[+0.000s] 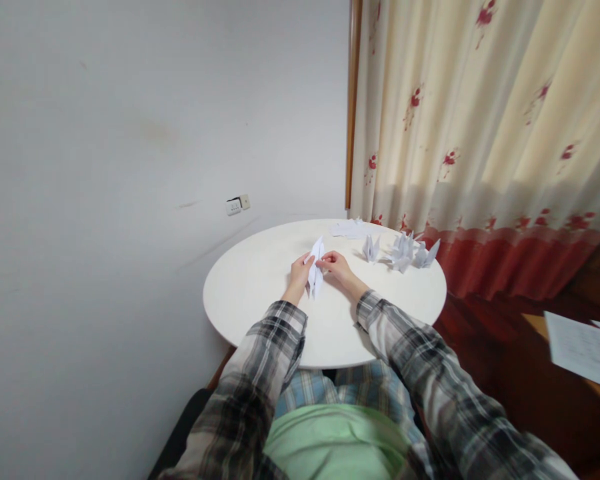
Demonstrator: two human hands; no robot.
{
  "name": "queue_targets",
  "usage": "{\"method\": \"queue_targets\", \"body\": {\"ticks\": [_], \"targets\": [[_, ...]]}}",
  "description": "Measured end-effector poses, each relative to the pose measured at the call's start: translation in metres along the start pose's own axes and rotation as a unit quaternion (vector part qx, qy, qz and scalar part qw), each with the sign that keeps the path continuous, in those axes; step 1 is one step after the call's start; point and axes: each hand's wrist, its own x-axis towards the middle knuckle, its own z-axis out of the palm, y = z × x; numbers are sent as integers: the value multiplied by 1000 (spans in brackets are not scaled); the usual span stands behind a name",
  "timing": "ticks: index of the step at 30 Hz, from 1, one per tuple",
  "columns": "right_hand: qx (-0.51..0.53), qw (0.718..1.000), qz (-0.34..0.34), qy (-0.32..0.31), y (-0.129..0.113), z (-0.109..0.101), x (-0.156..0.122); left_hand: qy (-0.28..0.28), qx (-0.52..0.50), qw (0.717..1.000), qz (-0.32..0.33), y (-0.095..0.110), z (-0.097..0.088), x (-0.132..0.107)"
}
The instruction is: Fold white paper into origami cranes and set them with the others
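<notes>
A piece of folded white paper, long and pointed at both ends, is held above the white round table. My left hand grips its left side, thumb on top. From the right, my right hand pinches the paper's edge near its middle with thumb and forefinger. The fingers beneath the paper are hidden. To the right of my hands stand several folded paper cranes, grouped close together, with one crane slightly apart on their left.
White paper sheets lie at the table's far edge. A wall with a socket rises on the left, and a flowered curtain hangs behind. At the right, printed sheets rest on a wooden surface.
</notes>
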Motion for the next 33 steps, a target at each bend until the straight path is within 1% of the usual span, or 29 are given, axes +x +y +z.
{"method": "queue_targets", "body": {"ticks": [5,9,13,16,19,21,23,27,33], "targets": [[36,999,-2,-13,0,-1,-1,1,-9,1000,-6,2,0,-3],[37,999,9,4,-2,-2,-2,13,-11,1000,-9,5,0,-5],[45,998,42,29,-5,-2,-5,25,-10,1000,-12,6,0,-6],[76,993,82,46,-8,0,-7,22,-32,999,-27,5,0,-5],[107,986,128,12,-8,0,-8,17,-65,997,-49,5,0,-3],[113,983,143,-19,-7,0,-7,19,-83,995,-59,5,1,-3],[114,982,143,-36,-5,0,-6,15,-97,993,-63,5,2,-3],[108,985,127,-49,-1,-2,-4,-4,-114,992,-62,6,2,-4],[90,988,105,-60,-3,-4,-7,5,-119,991,-65,8,3,-5]]}}
